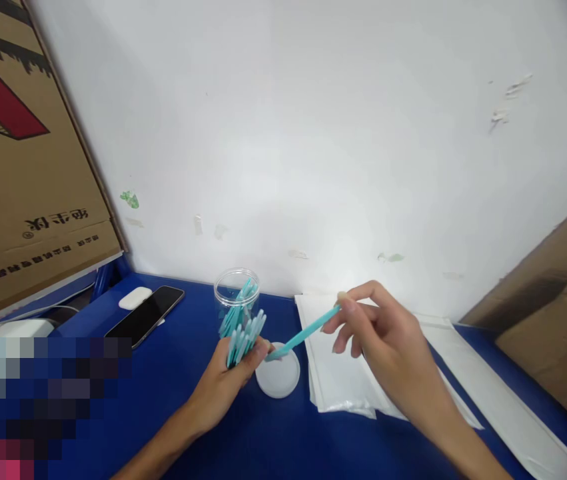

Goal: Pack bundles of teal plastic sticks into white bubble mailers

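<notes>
Your left hand (230,380) is closed around a bundle of teal sticks (244,337), just in front of the clear jar (236,293) — keep them fanned, not crushed. Your right hand (370,327) pinches one teal stick (303,333) by its end — guide its tip squarely into the bundle, above the white lid (278,380).

One jar (236,288); one lid (278,380); one phone (146,315); two hands (223,387).

a pixelated block (46,407) masks the lower-left corner. the brown printed cardboard box (18,167) is cut by the left edge; the tan cardboard piece (558,333) by the right edge.
</notes>
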The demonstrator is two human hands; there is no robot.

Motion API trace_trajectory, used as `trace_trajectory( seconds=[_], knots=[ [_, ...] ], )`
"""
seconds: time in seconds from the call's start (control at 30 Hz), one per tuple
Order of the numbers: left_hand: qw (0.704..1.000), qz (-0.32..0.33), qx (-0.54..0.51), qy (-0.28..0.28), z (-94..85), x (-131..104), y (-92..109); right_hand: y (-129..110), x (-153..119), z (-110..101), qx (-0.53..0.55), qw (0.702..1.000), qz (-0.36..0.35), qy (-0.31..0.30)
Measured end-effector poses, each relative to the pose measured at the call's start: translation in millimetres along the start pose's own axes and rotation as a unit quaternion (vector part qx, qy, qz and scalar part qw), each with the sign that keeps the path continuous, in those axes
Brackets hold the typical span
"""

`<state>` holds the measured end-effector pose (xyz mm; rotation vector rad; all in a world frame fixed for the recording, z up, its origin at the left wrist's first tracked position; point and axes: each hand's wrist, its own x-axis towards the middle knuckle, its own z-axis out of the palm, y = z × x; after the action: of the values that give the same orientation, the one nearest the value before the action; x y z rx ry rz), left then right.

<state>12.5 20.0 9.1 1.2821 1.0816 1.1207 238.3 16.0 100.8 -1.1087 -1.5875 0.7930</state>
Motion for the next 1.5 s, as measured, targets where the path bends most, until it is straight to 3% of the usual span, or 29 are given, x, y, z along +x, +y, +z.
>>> trace_trajectory(
  seconds=[0.1,0.2,0.27,0.33,0.43,0.47,0.53,0.6,0.7,0.77,0.87,0.97,1.07,1.13,1.2,1.33,1.4,1.5],
  knots=[
    [0.996,-0.064,-0.047,-0.025,-1.1,3,1,-7,0,-9,-0.010,0.995,-0.046,0.083],
    [0.987,-0.093,-0.100,-0.086,-4.4,7,5,-13,-7,-15,-0.089,0.965,-0.167,0.180],
    [0.975,-0.099,-0.149,-0.134,-6.9,7,6,-10,-16,-11,-0.199,0.921,-0.307,0.132],
    [0.961,-0.100,-0.202,-0.163,-8.9,6,6,0,-27,4,-0.303,0.842,-0.446,0.000],
    [0.950,-0.112,-0.226,-0.182,-10.7,3,4,21,-43,36,-0.363,0.742,-0.557,-0.086],
    [0.951,-0.118,-0.222,-0.182,-11.4,3,4,26,-46,46,-0.369,0.729,-0.568,-0.097],
    [0.947,-0.123,-0.235,-0.182,-14.0,3,7,31,-48,56,-0.354,0.738,-0.566,-0.095],
    [0.937,-0.110,-0.279,-0.178,-19.5,4,14,29,-44,57,-0.337,0.781,-0.519,-0.085],
    [0.936,-0.052,-0.318,-0.140,-33.4,9,28,24,-32,54,-0.391,0.851,-0.334,-0.112],
    [0.943,0.004,-0.318,-0.094,-44.1,13,36,30,-26,59,-0.459,0.852,-0.200,-0.153],
    [0.952,0.059,-0.297,-0.037,-57.0,20,43,55,-25,79,-0.530,0.812,-0.096,-0.223],
    [0.957,0.066,-0.283,0.010,-65.8,26,44,74,-29,101,-0.526,0.808,-0.083,-0.252],
    [0.962,0.076,-0.252,0.078,-74.6,32,40,65,-28,103,-0.511,0.817,-0.094,-0.251],
    [0.964,0.084,-0.207,0.144,-81.1,38,34,45,-21,91,-0.473,0.841,-0.100,-0.243],
    [0.964,0.083,-0.174,0.185,-86.8,45,24,20,-7,73,-0.375,0.897,-0.105,-0.207],
    [0.970,0.068,-0.117,0.202,-90.7,58,-4,-18,31,46,-0.193,0.966,-0.143,-0.094],
    [0.974,0.058,-0.089,0.199,-88.5,61,-15,-21,49,49,-0.097,0.984,-0.145,-0.041],
    [0.980,0.041,-0.058,0.188,-82.8,62,-24,-8,66,69,-0.033,0.990,-0.135,-0.034]
  ],
)
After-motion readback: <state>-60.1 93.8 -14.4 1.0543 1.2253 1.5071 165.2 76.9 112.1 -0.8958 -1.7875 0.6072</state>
